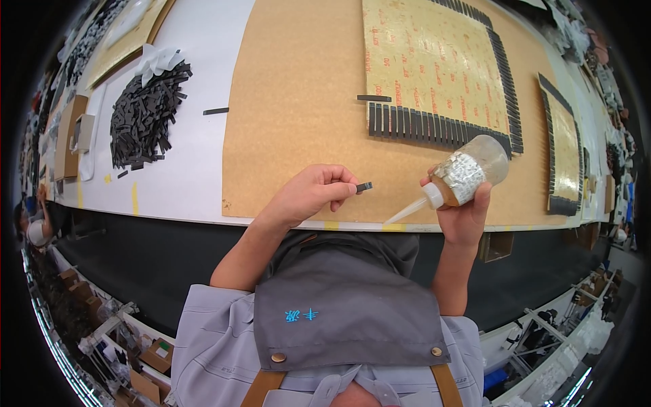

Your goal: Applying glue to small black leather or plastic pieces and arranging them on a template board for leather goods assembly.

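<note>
Black strip (364,186) pinched in left hand (308,195), glue bottle (465,175) gripped in right hand (463,216), strip pile (144,117) far left

A worker in a pale grey short-sleeved shirt and dark grey bib apron with tan straps, brass snaps and small blue embroidered characters on the chest, forearms and hands bare.
</note>
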A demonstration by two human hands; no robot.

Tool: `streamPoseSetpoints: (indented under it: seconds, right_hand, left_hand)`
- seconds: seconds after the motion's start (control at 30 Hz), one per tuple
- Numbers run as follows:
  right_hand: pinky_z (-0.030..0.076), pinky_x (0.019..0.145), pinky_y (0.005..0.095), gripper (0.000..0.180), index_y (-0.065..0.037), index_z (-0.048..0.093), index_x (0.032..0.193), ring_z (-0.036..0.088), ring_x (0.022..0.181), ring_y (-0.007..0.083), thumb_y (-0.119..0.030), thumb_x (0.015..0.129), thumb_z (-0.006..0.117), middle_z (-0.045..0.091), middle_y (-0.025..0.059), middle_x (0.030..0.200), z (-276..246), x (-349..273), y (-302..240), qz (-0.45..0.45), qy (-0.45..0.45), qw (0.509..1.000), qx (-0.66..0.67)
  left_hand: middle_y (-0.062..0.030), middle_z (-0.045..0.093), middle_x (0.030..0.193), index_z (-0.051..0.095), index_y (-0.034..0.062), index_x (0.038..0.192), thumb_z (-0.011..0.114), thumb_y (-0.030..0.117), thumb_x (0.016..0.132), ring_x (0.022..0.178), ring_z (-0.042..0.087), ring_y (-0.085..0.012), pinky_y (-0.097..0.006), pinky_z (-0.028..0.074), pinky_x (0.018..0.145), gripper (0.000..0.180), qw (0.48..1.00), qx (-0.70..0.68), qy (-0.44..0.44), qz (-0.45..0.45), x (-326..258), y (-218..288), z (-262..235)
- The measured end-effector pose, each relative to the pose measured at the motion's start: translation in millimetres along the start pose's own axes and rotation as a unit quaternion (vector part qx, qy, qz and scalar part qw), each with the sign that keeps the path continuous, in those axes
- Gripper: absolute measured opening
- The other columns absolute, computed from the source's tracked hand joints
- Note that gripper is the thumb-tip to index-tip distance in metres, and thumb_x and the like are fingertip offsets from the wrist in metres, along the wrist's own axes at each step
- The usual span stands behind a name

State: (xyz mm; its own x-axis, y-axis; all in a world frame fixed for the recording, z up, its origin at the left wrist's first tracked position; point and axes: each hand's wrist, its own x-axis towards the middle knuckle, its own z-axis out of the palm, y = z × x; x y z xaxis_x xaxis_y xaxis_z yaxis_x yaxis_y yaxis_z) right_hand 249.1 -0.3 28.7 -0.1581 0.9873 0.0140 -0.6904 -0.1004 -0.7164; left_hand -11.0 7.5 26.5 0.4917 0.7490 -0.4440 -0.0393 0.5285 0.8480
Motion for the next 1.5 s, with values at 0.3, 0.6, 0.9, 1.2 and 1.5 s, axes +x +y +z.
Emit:
streamPoseSetpoints:
  seconds: [0.3, 0.6, 0.9, 1.2, 1.5]
  right_hand:
    - [0.045, 0.092, 0.0471, 0.063, -0.003, 0.038, 0.126, 0.054, 0.108, 0.0290, -0.048, 0.085, 0.053, 0.053, 0.0105, 0.117, -3, -1, 5, -0.033, 0.055, 0.997, -0.047]
    - [0.045, 0.092, 0.0450, 0.063, -0.003, 0.038, 0.126, 0.054, 0.107, 0.0272, -0.047, 0.085, 0.054, 0.053, 0.0103, 0.117, 6, 0, 10, -0.063, 0.055, 0.993, -0.089]
    - [0.046, 0.090, 0.0446, 0.066, 0.000, 0.039, 0.124, 0.057, 0.102, 0.0296, -0.049, 0.082, 0.057, 0.055, 0.0122, 0.113, 19, 2, 15, -0.059, 0.023, 0.991, -0.114]
    - [0.046, 0.090, 0.0457, 0.069, 0.002, 0.038, 0.123, 0.056, 0.102, 0.0307, -0.049, 0.081, 0.058, 0.055, 0.0145, 0.111, 17, 0, 20, -0.066, 0.039, 0.989, -0.130]
    - [0.045, 0.091, 0.0470, 0.069, 0.003, 0.038, 0.123, 0.056, 0.103, 0.0295, -0.048, 0.082, 0.058, 0.054, 0.0142, 0.112, 16, -1, 20, -0.069, 0.042, 0.988, -0.135]
  left_hand:
    - [0.0031, 0.052, 0.072, 0.059, 0.0013, 0.091, 0.063, 0.010, 0.081, 0.063, 0.046, -0.0034, -0.019, 0.036, 0.056, 0.014, 0.999, 0.026, 0.000, 0.023, 1, -9, -4]
    - [-0.0033, 0.048, 0.071, 0.055, 0.0026, 0.084, 0.056, 0.010, 0.083, 0.062, 0.043, -0.0110, -0.024, 0.033, 0.056, 0.007, 0.969, -0.156, -0.080, 0.173, 5, -28, -10]
    - [-0.0054, 0.044, 0.069, 0.049, 0.0040, 0.074, 0.052, 0.016, 0.078, 0.063, 0.039, -0.0145, -0.028, 0.034, 0.060, 0.014, 0.950, -0.179, -0.129, 0.221, 7, -29, -4]
    - [-0.0050, 0.043, 0.067, 0.049, 0.0042, 0.072, 0.052, 0.019, 0.078, 0.064, 0.039, -0.0147, -0.028, 0.035, 0.061, 0.016, 0.955, -0.147, -0.136, 0.219, 6, -30, -4]
    - [-0.0048, 0.043, 0.066, 0.050, 0.0043, 0.071, 0.052, 0.019, 0.078, 0.065, 0.040, -0.0153, -0.028, 0.034, 0.060, 0.017, 0.955, -0.142, -0.132, 0.223, 6, -30, -4]
